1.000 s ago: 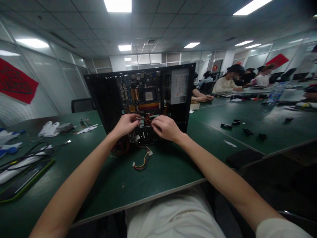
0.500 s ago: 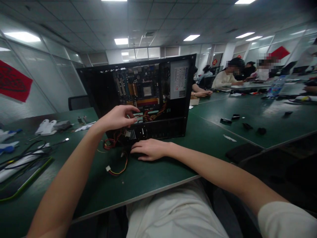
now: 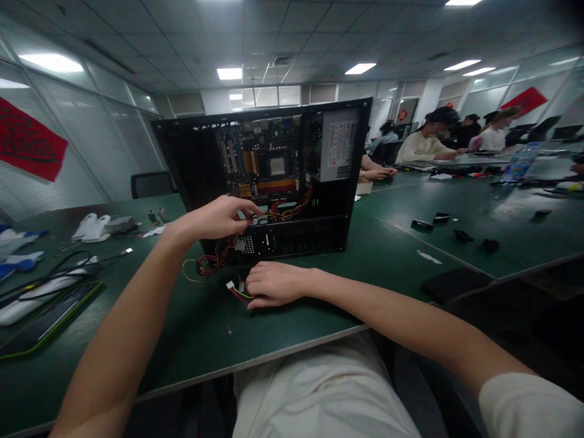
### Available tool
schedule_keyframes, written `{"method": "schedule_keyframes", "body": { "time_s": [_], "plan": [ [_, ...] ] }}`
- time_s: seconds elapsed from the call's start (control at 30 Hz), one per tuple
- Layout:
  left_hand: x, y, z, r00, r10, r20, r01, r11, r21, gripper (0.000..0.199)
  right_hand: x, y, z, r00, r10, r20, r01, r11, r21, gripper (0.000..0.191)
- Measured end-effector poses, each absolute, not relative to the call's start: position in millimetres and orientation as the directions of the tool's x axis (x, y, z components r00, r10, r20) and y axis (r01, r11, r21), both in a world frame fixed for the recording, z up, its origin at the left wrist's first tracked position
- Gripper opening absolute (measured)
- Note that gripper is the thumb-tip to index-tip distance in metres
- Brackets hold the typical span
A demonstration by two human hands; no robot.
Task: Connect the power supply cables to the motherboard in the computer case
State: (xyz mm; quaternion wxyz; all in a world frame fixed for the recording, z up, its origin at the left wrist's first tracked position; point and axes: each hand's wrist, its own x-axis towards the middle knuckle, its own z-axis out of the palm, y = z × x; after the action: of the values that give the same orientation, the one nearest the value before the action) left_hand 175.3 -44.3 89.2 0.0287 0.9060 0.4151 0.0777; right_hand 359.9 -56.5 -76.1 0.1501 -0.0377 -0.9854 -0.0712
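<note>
Partly beneath right fingers (image 3: pixel 257 287), the cable (image 3: pixel 239 294)

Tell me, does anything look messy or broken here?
Nothing looks clearly broken, but the computer case is open and a tangle of wires hangs out at its bottom. A white plug beside the right hand isn't plugged into anything. Small black pieces lie scattered off to the right.

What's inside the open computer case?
Inside the case are a motherboard, a power supply at upper right and loose wires below the motherboard. The left hand covers part of the lower left; the far-left interior is too dark to read.
</note>
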Motion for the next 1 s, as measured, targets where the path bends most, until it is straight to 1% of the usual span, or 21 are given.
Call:
{"method": "schedule_keyframes", "body": {
  "time_s": [0.03, 0.07, 0.1, 0.17, 0.23, 0.3, 0.33, 0.4, 0.47, 0.5, 0.53, 0.6, 0.63, 0.67, 0.7, 0.77, 0.8, 0.83, 0.87, 0.97, 1.0],
  "plan": [
    [174.8, -43.9, 89.1, 0.644, 0.757, 0.109, 0.749, -0.654, 0.112, 0.047, 362.1, -56.7, -74.4, -0.938, 0.061, 0.342, 0.107, 0.987, 0.117, 0.039],
    [174.0, -43.0, 88.7, 0.649, 0.754, 0.101, 0.747, -0.657, 0.104, 0.047, 365.0, -57.3, -72.4, -0.911, 0.075, 0.406, 0.116, 0.990, 0.079, 0.044],
    [173.1, -41.7, 87.9, 0.656, 0.749, 0.094, 0.743, -0.663, 0.095, 0.046, 368.4, -58.2, -69.9, -0.867, 0.099, 0.488, 0.120, 0.993, 0.012, 0.049],
    [171.3, -38.3, 85.9, 0.668, 0.741, 0.071, 0.736, -0.672, 0.082, 0.045, 375.5, -60.4, -63.6, -0.735, 0.202, 0.648, 0.098, 0.976, -0.193, 0.058],
    [170.3, -34.9, 83.7, 0.673, 0.739, 0.026, 0.735, -0.672, 0.090, 0.044, 381.1, -61.6, -56.4, -0.579, 0.370, 0.726, 0.017, 0.897, -0.443, 0.065],
    [170.0, -32.5, 82.4, 0.671, 0.741, -0.027, 0.739, -0.665, 0.111, 0.044, 384.8, -59.6, -50.1, -0.475, 0.538, 0.696, -0.096, 0.755, -0.649, 0.072],
    [170.0, -31.8, 82.2, 0.665, 0.745, -0.050, 0.744, -0.657, 0.120, 0.045, 386.1, -57.0, -47.9, -0.450, 0.599, 0.662, -0.146, 0.682, -0.716, 0.074],
    [169.5, -30.8, 82.8, 0.645, 0.760, -0.077, 0.763, -0.634, 0.127, 0.046, 389.0, -49.4, -46.0, -0.435, 0.674, 0.597, -0.169, 0.590, -0.789, 0.075],
    [168.4, -30.2, 84.0, 0.629, 0.772, -0.088, 0.776, -0.618, 0.123, 0.047, 392.5, -40.5, -47.8, -0.444, 0.691, 0.571, -0.059, 0.613, -0.788, 0.070],
    [167.7, -29.8, 84.6, 0.626, 0.775, -0.088, 0.779, -0.616, 0.117, 0.047, 394.2, -36.3, -50.0, -0.460, 0.675, 0.577, 0.034, 0.662, -0.748, 0.066],
    [166.9, -29.3, 85.1, 0.624, 0.777, -0.087, 0.781, -0.615, 0.111, 0.047, 395.4, -32.8, -52.8, -0.492, 0.646, 0.584, 0.136, 0.719, -0.681, 0.059],
    [165.4, -28.4, 85.6, 0.619, 0.781, -0.087, 0.785, -0.611, 0.099, 0.049, 395.8, -27.9, -59.9, -0.582, 0.573, 0.577, 0.305, 0.812, -0.498, 0.038],
    [164.9, -27.9, 85.6, 0.614, 0.784, -0.089, 0.789, -0.607, 0.095, 0.049, 394.7, -26.8, -63.7, -0.620, 0.552, 0.558, 0.360, 0.832, -0.422, 0.027],
    [164.5, -27.3, 85.3, 0.610, 0.787, -0.092, 0.792, -0.603, 0.092, 0.049, 392.9, -26.4, -67.3, -0.645, 0.550, 0.531, 0.398, 0.835, -0.380, 0.020],
    [164.1, -26.8, 84.7, 0.608, 0.788, -0.095, 0.794, -0.601, 0.093, 0.049, 390.6, -26.6, -70.4, -0.655, 0.563, 0.503, 0.425, 0.826, -0.371, 0.025],
    [163.4, -25.5, 82.7, 0.612, 0.785, -0.097, 0.790, -0.604, 0.103, 0.049, 385.8, -28.5, -74.5, -0.657, 0.601, 0.455, 0.453, 0.798, -0.398, 0.044],
    [163.0, -24.8, 81.4, 0.616, 0.782, -0.099, 0.788, -0.606, 0.109, 0.049, 383.9, -29.8, -75.2, -0.666, 0.607, 0.433, 0.452, 0.790, -0.413, 0.050],
    [162.7, -24.0, 79.9, 0.617, 0.781, -0.100, 0.786, -0.607, 0.115, 0.049, 382.6, -31.2, -75.1, -0.688, 0.602, 0.406, 0.440, 0.790, -0.426, 0.051],
    [162.3, -23.3, 78.3, 0.616, 0.782, -0.099, 0.787, -0.605, 0.117, 0.051, 382.0, -32.7, -74.3, -0.719, 0.587, 0.373, 0.419, 0.794, -0.441, 0.047],
    [162.1, -21.7, 74.4, 0.605, 0.792, -0.088, 0.796, -0.598, 0.091, 0.056, 384.5, -37.5, -67.9, -0.792, 0.539, 0.285, 0.354, 0.787, -0.506, 0.023],
    [162.3, -21.6, 73.9, 0.603, 0.793, -0.085, 0.798, -0.598, 0.078, 0.057, 386.3, -39.4, -64.8, -0.796, 0.542, 0.269, 0.341, 0.769, -0.541, 0.020]
  ]
}}
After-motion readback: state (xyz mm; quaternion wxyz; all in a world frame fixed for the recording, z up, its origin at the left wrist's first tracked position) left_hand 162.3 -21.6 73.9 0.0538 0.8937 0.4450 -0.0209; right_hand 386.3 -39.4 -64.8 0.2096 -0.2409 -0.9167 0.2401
